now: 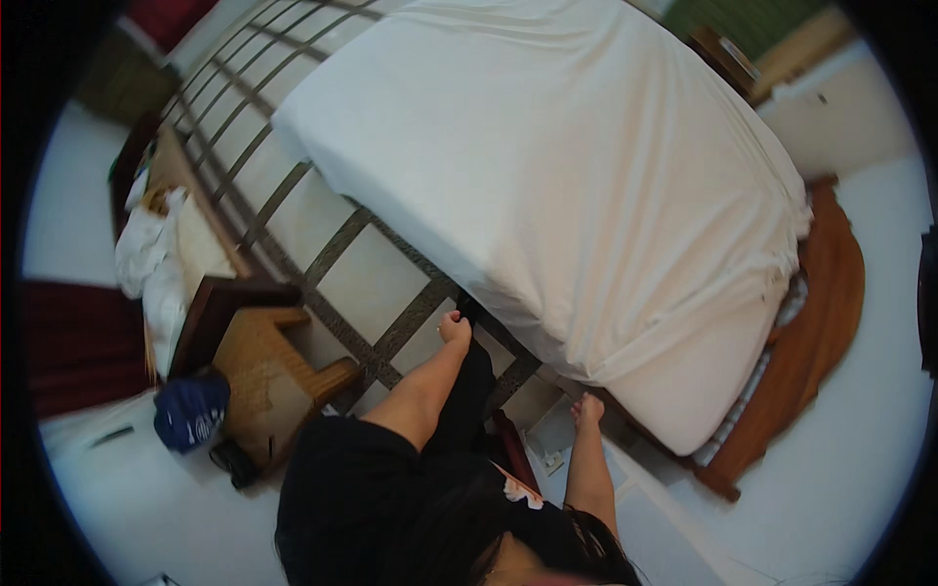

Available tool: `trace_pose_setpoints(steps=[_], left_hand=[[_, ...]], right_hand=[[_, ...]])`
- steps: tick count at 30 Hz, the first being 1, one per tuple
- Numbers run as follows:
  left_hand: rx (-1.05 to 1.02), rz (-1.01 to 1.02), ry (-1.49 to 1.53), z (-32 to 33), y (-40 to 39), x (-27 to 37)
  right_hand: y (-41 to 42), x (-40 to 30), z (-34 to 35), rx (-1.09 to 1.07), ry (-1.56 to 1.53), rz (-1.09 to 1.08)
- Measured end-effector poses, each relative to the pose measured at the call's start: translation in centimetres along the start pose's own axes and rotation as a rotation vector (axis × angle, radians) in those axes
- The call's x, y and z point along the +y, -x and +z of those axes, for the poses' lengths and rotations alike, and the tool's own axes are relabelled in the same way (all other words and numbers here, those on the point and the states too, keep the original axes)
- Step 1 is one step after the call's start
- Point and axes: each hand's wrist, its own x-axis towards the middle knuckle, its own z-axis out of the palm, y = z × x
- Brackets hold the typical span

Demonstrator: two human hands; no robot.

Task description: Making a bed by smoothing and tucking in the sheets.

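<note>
A bed mattress covered by a wrinkled white fitted sheet (pixel 527 161) fills the middle and upper right of the head view. My left hand (pixel 454 327) is near the long side of the mattress, over the tiled floor, its fingers curled and apparently empty. Lower right, my right hand (pixel 588 410) is just off the mattress edge near its corner, fingers curled as well, with no object visible in it. Whether either hand touches the sheet cannot be told.
A carved wooden headboard (pixel 813 337) stands at the mattress's right end. To the left are a wooden chair (pixel 256 373) with a blue cap (pixel 192 412) on its edge, and a wooden bench (pixel 212 220) bearing white fabric (pixel 157 256). A small wooden table (pixel 722 62) is at upper right.
</note>
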Motion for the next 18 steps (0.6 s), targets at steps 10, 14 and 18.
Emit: trace_pose_setpoints(steps=[10, 14, 18], left_hand=[[-0.364, 0.046, 0.204, 7.1, -0.4, 4.9], [-0.394, 0.212, 0.116, 8.5, -2.7, 10.6], [-0.572, 0.193, 0.099, 11.7, 0.1, 18.4]], right_hand=[[-9.3, -12.0, -0.3, 0.586, 0.294, -0.141], [-8.7, -17.9, 1.2, 0.719, 0.297, 0.023], [-12.0, -19.3, -1.7, 0.564, 0.025, -0.029]])
